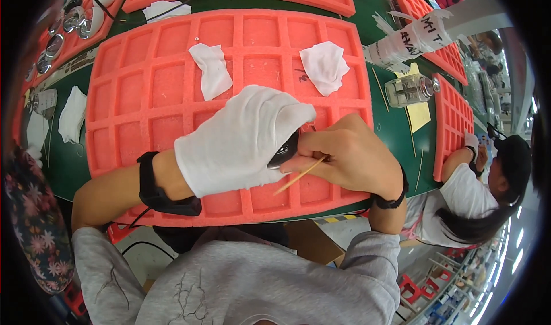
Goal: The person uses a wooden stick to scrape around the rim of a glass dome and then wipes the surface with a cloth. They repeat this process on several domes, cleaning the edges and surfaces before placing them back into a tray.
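Observation:
My left hand (241, 135), in a white glove, is closed around a glossy black rounded part (285, 150) with a shiny rim. Most of that part is hidden by the glove and by my other hand. My bare right hand (353, 153) pinches a thin wooden stick (299, 176), its lower end pointing down and left. The right fingertips are up against the black part. Both hands are over a red foam tray (166, 90) divided into square compartments. Two white cloths, one (210, 71) on the left and one (325, 68) on the right, lie on the tray beyond my hands.
A glass bottle (408, 91) stands on the green table (396, 144) to the right, by a yellow cloth (419, 116) and loose sticks. Another foam tray (94, 21) at far left holds several shiny round parts. A co-worker (465, 193) sits at the right.

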`<control>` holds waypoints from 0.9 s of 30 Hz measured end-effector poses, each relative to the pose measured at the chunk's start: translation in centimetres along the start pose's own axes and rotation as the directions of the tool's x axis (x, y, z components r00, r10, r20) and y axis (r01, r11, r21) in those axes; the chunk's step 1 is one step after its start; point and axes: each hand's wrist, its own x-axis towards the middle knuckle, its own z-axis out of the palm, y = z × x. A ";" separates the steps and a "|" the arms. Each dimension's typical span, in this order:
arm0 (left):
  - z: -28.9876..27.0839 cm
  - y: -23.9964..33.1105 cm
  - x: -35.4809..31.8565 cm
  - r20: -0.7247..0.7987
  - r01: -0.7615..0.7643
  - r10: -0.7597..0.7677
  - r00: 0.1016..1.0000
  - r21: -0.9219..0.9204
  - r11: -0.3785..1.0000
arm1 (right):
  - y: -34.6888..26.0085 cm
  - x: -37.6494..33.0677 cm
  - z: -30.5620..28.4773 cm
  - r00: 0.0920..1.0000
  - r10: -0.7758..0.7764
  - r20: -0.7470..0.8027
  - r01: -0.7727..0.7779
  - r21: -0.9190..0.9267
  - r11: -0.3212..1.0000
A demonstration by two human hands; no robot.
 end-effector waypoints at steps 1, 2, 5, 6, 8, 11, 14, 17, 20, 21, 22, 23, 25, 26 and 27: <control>0.0 0.2 0.1 -0.006 -0.022 0.023 1.000 0.050 0.999 | 0.4 0.0 0.0 1.000 0.004 -0.004 -0.004 0.003 1.000; -0.1 0.4 0.0 0.001 -0.024 0.024 1.000 0.047 0.999 | 0.9 0.1 0.0 0.999 -0.025 0.029 0.022 0.074 0.997; -0.7 1.8 0.1 0.090 0.133 -0.137 0.987 0.047 0.990 | 2.0 0.3 -0.1 0.994 -0.080 0.079 0.061 0.224 0.973; -1.0 1.8 0.4 0.099 0.132 -0.136 0.986 0.044 0.990 | 2.3 0.4 0.0 0.993 -0.061 0.097 0.027 0.316 0.948; -1.7 1.2 1.2 0.311 0.221 -0.217 0.925 0.023 0.975 | 2.7 0.6 0.2 0.990 -0.029 0.140 -0.044 0.491 0.870; -2.0 0.7 3.7 0.647 0.302 -0.293 0.704 0.100 0.948 | 3.3 0.6 0.5 0.982 -0.073 0.177 -0.042 0.568 0.822; -8.0 -6.0 5.5 0.234 -0.471 0.434 0.870 0.652 0.594 | 3.4 0.8 0.3 0.971 -0.100 0.218 -0.059 0.624 0.779; -7.8 -7.4 5.5 0.225 -0.411 0.345 0.911 0.538 0.736 | 3.6 1.2 0.2 0.958 -0.114 0.265 -0.097 0.667 0.738; -6.0 -9.9 5.0 0.225 -0.304 0.241 0.944 0.314 0.899 | 4.4 1.1 0.2 0.935 -0.167 0.312 -0.109 0.704 0.702; -5.5 -10.1 5.1 0.231 -0.258 0.203 0.951 0.240 0.936 | 4.6 1.1 0.2 0.935 -0.168 0.312 -0.109 0.705 0.701; -4.6 -10.3 6.0 0.240 -0.209 0.166 0.957 0.166 0.964 | 4.7 1.1 0.1 0.926 -0.187 0.328 -0.118 0.722 0.682; -4.8 -10.8 5.6 0.250 -0.157 0.129 0.960 0.094 0.983 | 4.7 1.2 0.0 0.916 -0.208 0.344 -0.125 0.737 0.664; -5.5 -12.5 4.9 0.271 -0.046 0.059 0.961 -0.051 0.998 | 4.4 1.2 -0.5 0.902 -0.232 0.364 -0.134 0.746 0.652; -5.5 -9.2 6.3 0.288 0.003 0.037 0.957 -0.137 0.991 | 4.4 0.8 -1.0 0.912 -0.164 0.375 -0.149 0.678 0.720; -0.5 -1.9 1.0 0.307 0.052 0.019 0.951 -0.221 0.974 | 4.4 0.3 -1.4 0.920 -0.095 0.379 -0.168 0.603 0.780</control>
